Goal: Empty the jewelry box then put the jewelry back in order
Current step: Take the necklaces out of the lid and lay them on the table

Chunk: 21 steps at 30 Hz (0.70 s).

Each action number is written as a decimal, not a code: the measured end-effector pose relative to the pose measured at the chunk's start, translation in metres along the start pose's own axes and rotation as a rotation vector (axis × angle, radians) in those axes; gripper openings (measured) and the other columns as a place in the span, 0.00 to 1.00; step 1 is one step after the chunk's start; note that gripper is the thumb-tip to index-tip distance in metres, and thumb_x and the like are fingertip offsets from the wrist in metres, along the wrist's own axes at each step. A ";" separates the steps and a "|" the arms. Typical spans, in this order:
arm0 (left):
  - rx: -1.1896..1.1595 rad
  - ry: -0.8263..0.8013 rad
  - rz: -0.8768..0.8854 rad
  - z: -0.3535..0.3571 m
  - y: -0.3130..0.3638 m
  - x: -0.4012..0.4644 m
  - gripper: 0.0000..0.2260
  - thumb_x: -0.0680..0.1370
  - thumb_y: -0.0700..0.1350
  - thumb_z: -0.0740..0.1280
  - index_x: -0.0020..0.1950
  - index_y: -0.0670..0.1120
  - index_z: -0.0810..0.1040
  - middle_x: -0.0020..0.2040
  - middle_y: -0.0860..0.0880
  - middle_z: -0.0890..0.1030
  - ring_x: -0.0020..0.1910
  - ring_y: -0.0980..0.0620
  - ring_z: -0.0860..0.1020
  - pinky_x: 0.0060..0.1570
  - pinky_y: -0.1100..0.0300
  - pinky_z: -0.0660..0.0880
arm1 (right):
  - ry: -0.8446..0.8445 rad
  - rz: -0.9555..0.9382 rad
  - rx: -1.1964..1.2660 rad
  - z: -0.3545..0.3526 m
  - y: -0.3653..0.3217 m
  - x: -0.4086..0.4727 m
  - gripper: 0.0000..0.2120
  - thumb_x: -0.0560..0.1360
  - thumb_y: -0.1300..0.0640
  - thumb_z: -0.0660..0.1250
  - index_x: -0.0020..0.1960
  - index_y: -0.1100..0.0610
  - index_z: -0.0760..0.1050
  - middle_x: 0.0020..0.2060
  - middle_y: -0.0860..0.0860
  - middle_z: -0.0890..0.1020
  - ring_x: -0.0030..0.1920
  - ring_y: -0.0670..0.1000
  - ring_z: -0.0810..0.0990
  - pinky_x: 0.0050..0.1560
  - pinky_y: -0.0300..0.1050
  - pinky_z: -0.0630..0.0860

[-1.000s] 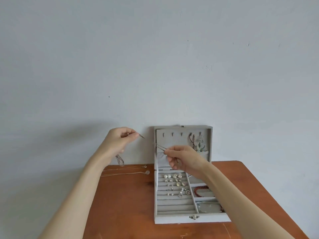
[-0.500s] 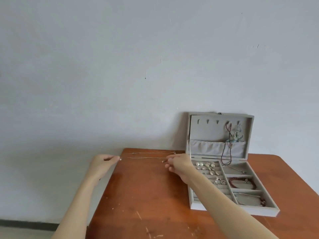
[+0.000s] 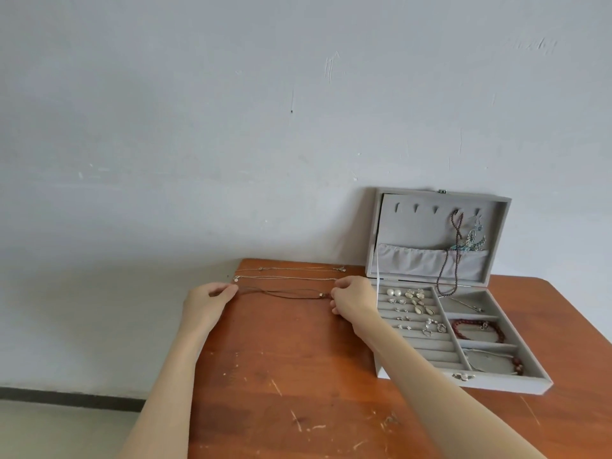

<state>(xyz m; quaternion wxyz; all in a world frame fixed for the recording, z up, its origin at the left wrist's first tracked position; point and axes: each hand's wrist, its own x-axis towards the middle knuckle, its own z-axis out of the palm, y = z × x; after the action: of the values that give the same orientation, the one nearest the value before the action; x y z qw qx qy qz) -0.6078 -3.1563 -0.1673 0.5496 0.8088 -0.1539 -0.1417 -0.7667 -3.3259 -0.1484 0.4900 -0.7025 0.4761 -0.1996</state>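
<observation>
hands (image 3: 207, 301) (image 3: 352, 298) stretching necklace (image 3: 281, 292) — open box (image 3: 463, 313)

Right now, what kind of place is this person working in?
Probably a plain room in a home, though little shows. A scratched wooden table stands against a bare, scuffed pale wall, with an open grey jewelry box on it and necklaces laid out in rows beside it.

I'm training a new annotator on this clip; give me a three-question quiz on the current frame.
1. True or false: the jewelry box lid stands open.
2. How many necklaces lie stretched out on the table?
3. The brown cord necklace is held by: A) left hand only, B) right hand only, C) both.

Key: 1 true; 2 three; 3 C.
</observation>
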 end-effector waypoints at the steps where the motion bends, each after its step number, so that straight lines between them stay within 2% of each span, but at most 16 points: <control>1: 0.008 0.004 0.005 0.000 -0.001 0.001 0.06 0.73 0.47 0.69 0.46 0.47 0.83 0.48 0.46 0.83 0.53 0.41 0.78 0.54 0.49 0.74 | 0.008 -0.021 -0.007 0.001 0.002 -0.001 0.15 0.74 0.66 0.58 0.58 0.61 0.74 0.51 0.61 0.81 0.37 0.53 0.78 0.46 0.49 0.79; 3: 0.024 0.010 0.017 0.000 0.001 -0.001 0.06 0.73 0.47 0.69 0.46 0.47 0.83 0.48 0.45 0.83 0.53 0.40 0.78 0.54 0.49 0.74 | 0.034 -0.078 -0.038 0.003 0.004 -0.006 0.15 0.74 0.64 0.60 0.59 0.60 0.75 0.55 0.60 0.79 0.49 0.55 0.78 0.57 0.51 0.76; 5: 0.049 0.012 0.032 0.001 0.003 -0.002 0.07 0.74 0.47 0.68 0.47 0.46 0.83 0.48 0.44 0.83 0.53 0.40 0.78 0.54 0.49 0.74 | 0.074 -0.203 -0.126 0.002 0.005 -0.015 0.14 0.76 0.62 0.61 0.61 0.60 0.75 0.58 0.56 0.76 0.57 0.55 0.76 0.62 0.45 0.71; 8: 0.092 0.016 0.074 0.002 0.004 -0.003 0.06 0.74 0.46 0.68 0.47 0.46 0.83 0.47 0.45 0.83 0.51 0.42 0.79 0.52 0.53 0.73 | 0.130 -0.496 -0.287 0.001 0.005 -0.034 0.14 0.78 0.61 0.60 0.61 0.62 0.75 0.59 0.55 0.74 0.57 0.55 0.75 0.62 0.44 0.69; 10: 0.110 0.017 0.106 0.002 0.005 -0.003 0.06 0.75 0.45 0.68 0.46 0.46 0.83 0.47 0.46 0.83 0.50 0.44 0.79 0.50 0.56 0.72 | 0.070 -0.636 -0.455 0.005 0.003 -0.044 0.16 0.79 0.57 0.59 0.64 0.62 0.72 0.62 0.57 0.74 0.63 0.56 0.71 0.66 0.45 0.65; 12: 0.130 0.020 0.133 0.003 0.006 -0.004 0.06 0.75 0.45 0.67 0.47 0.46 0.83 0.47 0.47 0.82 0.50 0.46 0.78 0.50 0.57 0.70 | -0.082 -0.640 -0.670 0.010 0.004 -0.050 0.23 0.81 0.50 0.53 0.71 0.60 0.63 0.71 0.56 0.65 0.72 0.55 0.60 0.73 0.47 0.53; 15: 0.164 0.025 0.166 0.003 0.007 -0.005 0.06 0.75 0.44 0.67 0.48 0.45 0.83 0.48 0.48 0.82 0.49 0.47 0.77 0.49 0.59 0.70 | -0.227 -0.546 -0.883 0.014 0.011 -0.052 0.29 0.81 0.43 0.45 0.76 0.58 0.49 0.76 0.54 0.51 0.76 0.53 0.45 0.75 0.49 0.41; 21: 0.254 0.031 0.245 0.007 0.008 -0.002 0.06 0.75 0.41 0.67 0.50 0.45 0.82 0.47 0.51 0.79 0.47 0.52 0.74 0.49 0.62 0.66 | -0.194 -0.472 -1.048 0.007 0.015 -0.045 0.31 0.80 0.41 0.42 0.76 0.59 0.46 0.76 0.55 0.48 0.76 0.55 0.43 0.75 0.53 0.37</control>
<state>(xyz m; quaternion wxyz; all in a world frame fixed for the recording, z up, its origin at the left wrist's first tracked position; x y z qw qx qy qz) -0.6130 -3.1645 -0.1627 0.4586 0.8489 -0.2595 -0.0406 -0.7894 -3.2849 -0.1558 0.0604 -0.9534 0.2948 0.0238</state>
